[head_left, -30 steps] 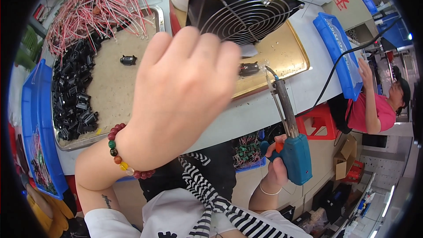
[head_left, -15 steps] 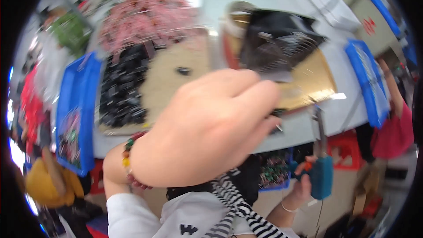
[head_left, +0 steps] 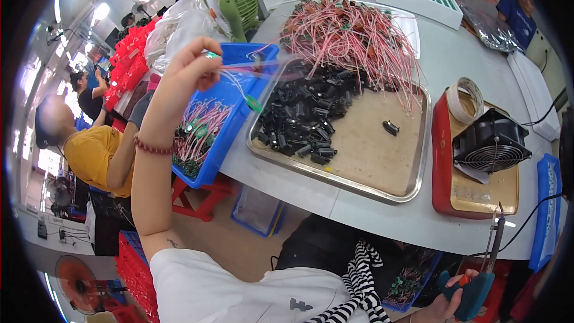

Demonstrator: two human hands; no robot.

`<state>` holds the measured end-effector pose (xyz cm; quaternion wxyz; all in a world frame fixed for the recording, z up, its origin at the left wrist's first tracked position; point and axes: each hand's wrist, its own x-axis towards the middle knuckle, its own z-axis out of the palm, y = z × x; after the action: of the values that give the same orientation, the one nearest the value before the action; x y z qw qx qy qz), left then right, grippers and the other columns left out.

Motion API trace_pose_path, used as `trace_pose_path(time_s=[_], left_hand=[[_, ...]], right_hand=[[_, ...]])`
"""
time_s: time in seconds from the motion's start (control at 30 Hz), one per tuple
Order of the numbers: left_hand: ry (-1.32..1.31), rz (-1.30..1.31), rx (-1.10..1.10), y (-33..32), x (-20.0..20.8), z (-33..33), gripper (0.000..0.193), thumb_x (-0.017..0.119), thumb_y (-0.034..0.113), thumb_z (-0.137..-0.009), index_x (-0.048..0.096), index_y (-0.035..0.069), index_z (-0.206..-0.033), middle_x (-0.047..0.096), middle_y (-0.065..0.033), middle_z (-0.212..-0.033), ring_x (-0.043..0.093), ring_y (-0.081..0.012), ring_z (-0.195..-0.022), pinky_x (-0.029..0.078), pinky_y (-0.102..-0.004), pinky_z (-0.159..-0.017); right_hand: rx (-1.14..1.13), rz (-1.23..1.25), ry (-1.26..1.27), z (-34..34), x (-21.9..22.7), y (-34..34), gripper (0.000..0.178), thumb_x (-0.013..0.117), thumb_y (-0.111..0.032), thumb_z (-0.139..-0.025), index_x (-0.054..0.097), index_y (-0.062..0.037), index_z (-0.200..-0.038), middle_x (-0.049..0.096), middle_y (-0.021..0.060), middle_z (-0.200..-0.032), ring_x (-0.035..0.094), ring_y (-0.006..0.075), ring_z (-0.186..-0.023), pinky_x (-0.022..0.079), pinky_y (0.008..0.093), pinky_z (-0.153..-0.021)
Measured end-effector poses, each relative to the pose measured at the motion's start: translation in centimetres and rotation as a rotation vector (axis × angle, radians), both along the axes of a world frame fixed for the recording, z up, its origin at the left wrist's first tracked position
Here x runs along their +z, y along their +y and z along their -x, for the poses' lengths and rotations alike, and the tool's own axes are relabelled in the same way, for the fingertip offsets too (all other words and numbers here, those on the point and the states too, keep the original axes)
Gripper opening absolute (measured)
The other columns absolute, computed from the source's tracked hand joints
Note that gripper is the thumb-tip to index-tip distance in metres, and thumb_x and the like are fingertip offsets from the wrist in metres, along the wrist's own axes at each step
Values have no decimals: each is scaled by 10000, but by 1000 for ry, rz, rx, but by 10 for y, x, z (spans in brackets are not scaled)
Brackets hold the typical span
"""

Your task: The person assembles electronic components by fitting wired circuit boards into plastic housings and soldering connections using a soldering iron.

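Wires [head_left: 248,72] newly in left hand [head_left: 190,69], apparently

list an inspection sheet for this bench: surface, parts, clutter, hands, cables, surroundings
Surface: pale table bearing a metal tray
Parts: black parts heaped in the tray's left side, one black piece lying apart; wired boards in the blue bin
Clutter: tangled wire heap at the tray's far end; black fan on a red box
Left hand: closed on wires, a green board hanging from them
Right hand: gripping a teal soldering gun, tip up
Cables: black cable at right, ends untraceable
Surroundings: person in yellow at left; green fan
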<state>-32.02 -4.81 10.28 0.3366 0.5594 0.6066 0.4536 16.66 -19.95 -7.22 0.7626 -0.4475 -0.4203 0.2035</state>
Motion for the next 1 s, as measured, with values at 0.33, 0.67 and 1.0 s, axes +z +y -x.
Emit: trace_pose_path(time_s=[0.33, 0.67, 1.0], left_hand=[[153, 342, 101, 37, -101, 103, 198, 660, 139, -829, 528, 38, -938, 688, -106, -854, 604, -119, -728, 456, -232, -655], [433, 313, 84, -17, -108, 90, 156, 714, 140, -746, 644, 3, -776, 642, -44, -647, 580, -85, -572, 453, -244, -545], [1008, 58, 171, -25, -66, 59, 119, 643, 172, -759, 653, 54, -774, 650, -91, -750, 604, -263, -747, 458, -362, -741]], right_hand=[[70, 6, -48, 0, -1, 1, 475, 618, -101, -771, 462, 35, -1198, 590, 166, -1017, 516, 183, -651, 436, 239, -555], [149, 37, -26, 0, -5, 5, 446, 582, -84, -781, 466, 41, -1194, 586, 162, -1023, 514, 178, -644, 430, 235, -550], [151, 67, -96, -3, -8, 2, 423, 569, -134, -810, 477, 41, -1184, 595, 173, -1013, 529, 192, -662, 448, 253, -575]])
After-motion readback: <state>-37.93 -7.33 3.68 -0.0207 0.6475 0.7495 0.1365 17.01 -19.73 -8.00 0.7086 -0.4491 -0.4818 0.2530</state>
